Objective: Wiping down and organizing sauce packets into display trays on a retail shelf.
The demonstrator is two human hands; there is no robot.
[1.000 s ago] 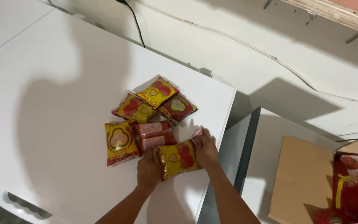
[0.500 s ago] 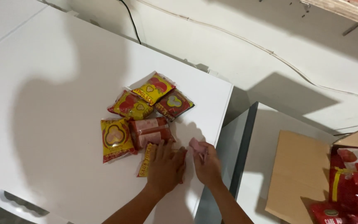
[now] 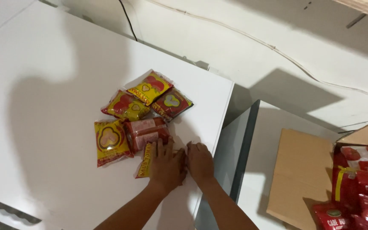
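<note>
Both hands lie flat, palms down, near the right edge of the smooth white table (image 3: 43,106), neither curled around anything. The left hand (image 3: 166,164) presses its spread fingers onto a glossy yellow-and-red sachet (image 3: 145,162), a soft rectangular plastic pouch whose left end alone shows from under the palm. The right hand (image 3: 200,161) rests just beside the left one, fingers together and flat; whether it touches the pouch I cannot tell. Just above the covered sachet lies a shiny red pouch (image 3: 146,133), plump and wrinkled, and beside that, to its left, a yellow sachet (image 3: 109,142) with a round red emblem. Further up from the covered sachet, three more crinkly packets (image 3: 150,99) overlap in a loose fan. Well off to the right of it stands an open brown cardboard box (image 3: 307,179) holding red foil packs.
</note>
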